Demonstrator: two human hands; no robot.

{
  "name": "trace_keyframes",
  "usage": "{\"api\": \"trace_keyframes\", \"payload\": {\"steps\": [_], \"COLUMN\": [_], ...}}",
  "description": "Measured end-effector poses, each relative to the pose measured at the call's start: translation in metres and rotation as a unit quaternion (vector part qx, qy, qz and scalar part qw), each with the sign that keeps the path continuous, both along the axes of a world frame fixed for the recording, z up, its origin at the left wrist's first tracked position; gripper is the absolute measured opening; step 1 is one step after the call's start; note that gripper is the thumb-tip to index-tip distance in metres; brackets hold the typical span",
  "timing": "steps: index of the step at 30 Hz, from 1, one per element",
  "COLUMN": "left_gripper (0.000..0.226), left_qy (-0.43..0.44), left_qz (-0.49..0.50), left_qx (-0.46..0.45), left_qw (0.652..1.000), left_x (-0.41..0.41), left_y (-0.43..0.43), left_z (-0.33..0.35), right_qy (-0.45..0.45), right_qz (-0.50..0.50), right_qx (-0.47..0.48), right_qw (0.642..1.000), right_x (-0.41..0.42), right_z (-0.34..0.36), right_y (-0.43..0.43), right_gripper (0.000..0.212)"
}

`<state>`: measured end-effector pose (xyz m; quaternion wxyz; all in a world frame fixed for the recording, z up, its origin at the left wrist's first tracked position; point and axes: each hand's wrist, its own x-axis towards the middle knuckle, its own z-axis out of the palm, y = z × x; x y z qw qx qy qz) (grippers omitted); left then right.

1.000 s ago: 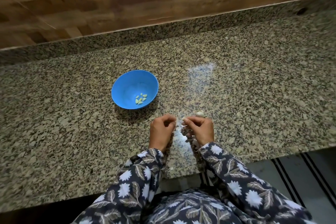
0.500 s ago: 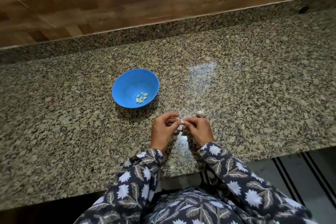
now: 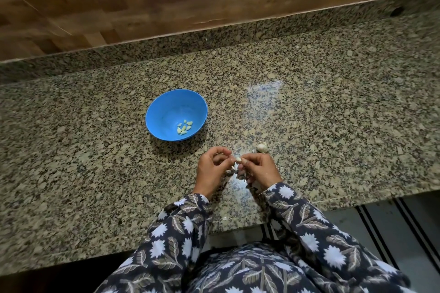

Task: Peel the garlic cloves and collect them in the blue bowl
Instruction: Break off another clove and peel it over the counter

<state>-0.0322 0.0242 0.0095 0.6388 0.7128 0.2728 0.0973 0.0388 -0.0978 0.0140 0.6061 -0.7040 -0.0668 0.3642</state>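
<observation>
A blue bowl (image 3: 176, 114) stands on the granite counter (image 3: 95, 173) and holds several peeled garlic cloves (image 3: 184, 127). In front of it and to the right, my left hand (image 3: 213, 169) and my right hand (image 3: 258, 169) meet fingertip to fingertip and pinch one pale garlic clove (image 3: 238, 160) between them. A piece of a garlic bulb (image 3: 261, 147) lies on the counter just beyond my right hand. Bits of papery skin (image 3: 234, 169) lie under and between the hands.
The counter's front edge (image 3: 238, 228) runs just below my wrists, with a striped floor mat (image 3: 385, 233) beyond it at the lower right. A granite upstand and a wood-patterned wall (image 3: 166, 7) close off the back.
My hands have drawn closer together on the clove and shifted slightly forward. The bulb piece beyond my right hand shows more fully. The bowl has not moved.
</observation>
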Motion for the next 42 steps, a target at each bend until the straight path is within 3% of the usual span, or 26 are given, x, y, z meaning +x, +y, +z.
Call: {"api": "trace_keyframes", "payload": {"steps": [3,6,9,13,18,20,25,29,38,42], "left_gripper": [0.016,0.016,0.021,0.025,0.022,0.021,0.035,0.028,0.017,0.018], "left_qy": [-0.033,-0.078,-0.11,-0.114,-0.105,-0.111,-0.125,-0.125,-0.087,-0.004], "left_qz": [0.008,-0.023,-0.052,-0.033,-0.006,-0.012,-0.064,-0.055,0.007,0.115], "left_qx": [0.113,0.276,0.347,0.321,0.274,0.294,0.367,0.354,0.273,0.242], "left_qw": [0.993,0.958,0.93,0.939,0.956,0.949,0.92,0.925,0.958,0.963], "left_x": [-0.001,-0.006,-0.008,-0.01,-0.008,-0.009,-0.009,-0.009,-0.012,-0.024], "left_y": [-0.001,-0.003,-0.003,-0.005,-0.005,-0.005,-0.003,-0.002,0.003,0.022], "left_z": [0.001,0.002,-0.001,-0.001,0.0,0.0,-0.001,-0.004,-0.001,-0.002], "right_qy": [0.102,0.196,0.237,0.288,0.293,0.278,0.136,0.056,0.097,0.108], "right_qz": [-0.036,-0.026,-0.04,-0.084,-0.085,-0.075,-0.058,-0.058,-0.1,-0.132], "right_qx": [0.035,0.031,0.04,0.092,0.109,0.095,0.076,0.071,0.082,0.095], "right_qw": [0.994,0.98,0.97,0.949,0.946,0.953,0.986,0.994,0.987,0.981], "right_x": [0.001,0.003,0.002,0.002,0.001,0.002,-0.002,-0.002,0.004,0.006], "right_z": [0.011,0.018,0.019,0.02,0.018,0.018,0.02,0.021,0.013,0.009], "right_y": [0.002,0.003,0.004,0.003,0.003,0.004,0.006,0.007,-0.002,-0.008], "right_gripper": [0.017,0.032,0.03,0.012,0.011,0.011,0.007,0.01,0.011,0.015]}}
